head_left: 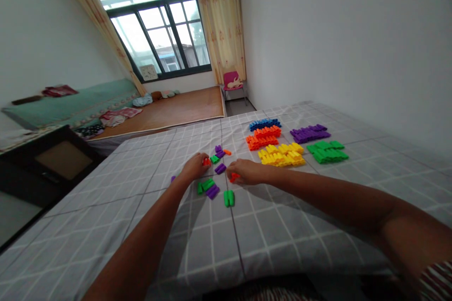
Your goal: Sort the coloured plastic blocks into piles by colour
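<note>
My left hand [195, 166] is closed with its fingertips on a small red-orange plastic piece [206, 162]. To its right, my right hand [245, 171] bends down over the cloth, its fingers pinched on an orange plastic piece [233, 177]. Between the hands lies a purple piece [220, 168], and a green piece [214, 159] is beside the left fingertips. Just beyond are more purple pieces [219, 151] and a single orange one [227, 152]. Nearer to me sit green pieces [207, 184], purple pieces [212, 192] and a green pair [229, 198].
Sorted rows of pieces lie to the right: blue [264, 124], orange [263, 138], yellow [281, 154], purple [310, 133] and green [327, 151]. All rest on a grey checked cloth [282, 235]. A wall [346, 33] borders the right side; a pink chair [232, 80] stands beyond.
</note>
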